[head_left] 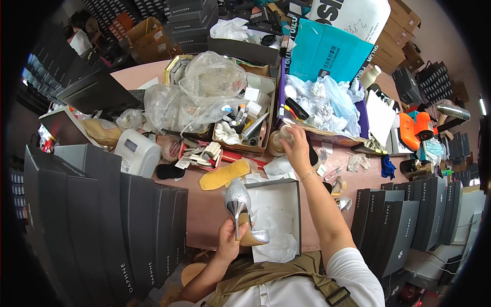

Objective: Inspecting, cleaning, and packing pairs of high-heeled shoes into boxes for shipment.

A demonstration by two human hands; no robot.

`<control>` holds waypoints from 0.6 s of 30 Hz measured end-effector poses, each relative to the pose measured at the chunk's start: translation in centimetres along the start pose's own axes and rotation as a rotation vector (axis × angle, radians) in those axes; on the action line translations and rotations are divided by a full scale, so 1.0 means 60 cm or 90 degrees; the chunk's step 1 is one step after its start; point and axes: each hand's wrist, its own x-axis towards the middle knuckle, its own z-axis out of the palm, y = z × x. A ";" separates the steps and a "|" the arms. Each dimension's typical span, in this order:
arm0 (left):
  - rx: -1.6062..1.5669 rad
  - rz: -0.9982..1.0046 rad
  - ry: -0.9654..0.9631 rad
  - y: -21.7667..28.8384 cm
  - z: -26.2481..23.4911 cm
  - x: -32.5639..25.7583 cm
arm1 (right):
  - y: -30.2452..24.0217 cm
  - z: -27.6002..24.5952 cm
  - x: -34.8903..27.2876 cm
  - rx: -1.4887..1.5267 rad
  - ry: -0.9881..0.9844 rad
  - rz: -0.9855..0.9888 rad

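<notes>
A silver glitter high-heeled shoe [238, 198] is in my left hand [229, 241], its fingers wrapped round it by the slim heel. The shoe is tilted, heel part up, over the left side of an open shoebox [298, 217]. White tissue paper [273, 225] lies inside that box. My right hand [298, 153] reaches far forward, fingers bent and pinched at a small pale round container [276, 143] by the purple-edged box. What the fingertips hold is partly hidden. A yellow insole [224, 174] lies just beyond the shoe.
Stacked dark shoeboxes [102, 220] wall in the left, more [391, 230] the right. Behind stand a purple box of crumpled plastic [327, 107], a tools carton [243, 138] and clear bags [212, 79]. An orange handheld tool [415, 130] sits at far right, a white device [137, 152] at left.
</notes>
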 end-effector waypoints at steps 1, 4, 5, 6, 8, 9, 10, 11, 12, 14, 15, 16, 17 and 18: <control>0.003 -0.003 -0.005 0.001 0.002 -0.002 | 0.000 0.003 0.001 0.016 -0.004 0.014; -0.031 -0.005 -0.018 0.017 0.020 -0.006 | 0.011 -0.016 0.002 0.024 0.038 0.003; -0.052 -0.004 -0.016 0.018 0.022 -0.009 | 0.008 -0.032 -0.001 0.046 0.093 0.019; -0.081 -0.004 -0.014 0.021 0.021 -0.006 | 0.002 -0.049 -0.006 0.083 0.168 0.097; -0.149 -0.022 -0.009 0.016 0.016 -0.007 | 0.008 -0.097 -0.024 0.254 0.301 0.258; -0.137 -0.025 -0.010 0.012 0.013 -0.010 | 0.022 -0.112 -0.037 0.438 0.377 0.371; -0.153 -0.038 -0.018 0.012 0.018 -0.010 | 0.043 -0.120 -0.050 0.535 0.427 0.425; -0.169 -0.050 -0.021 0.013 0.022 -0.012 | 0.066 -0.115 -0.065 0.635 0.471 0.481; -0.185 -0.062 -0.023 0.015 0.026 -0.014 | 0.087 -0.107 -0.078 0.737 0.513 0.537; -0.170 -0.065 -0.023 0.009 0.027 -0.019 | 0.080 -0.086 -0.076 0.595 0.467 0.428; -0.162 -0.069 -0.020 0.007 0.028 -0.022 | 0.072 -0.086 -0.068 0.387 0.399 0.333; -0.163 -0.066 -0.005 0.012 0.033 -0.027 | 0.034 -0.089 -0.044 0.192 0.319 0.236; -0.159 -0.062 0.009 0.014 0.033 -0.033 | -0.001 -0.082 -0.030 0.101 0.250 0.155; -0.153 -0.054 0.020 0.015 0.031 -0.040 | -0.024 -0.067 -0.020 0.014 0.183 0.069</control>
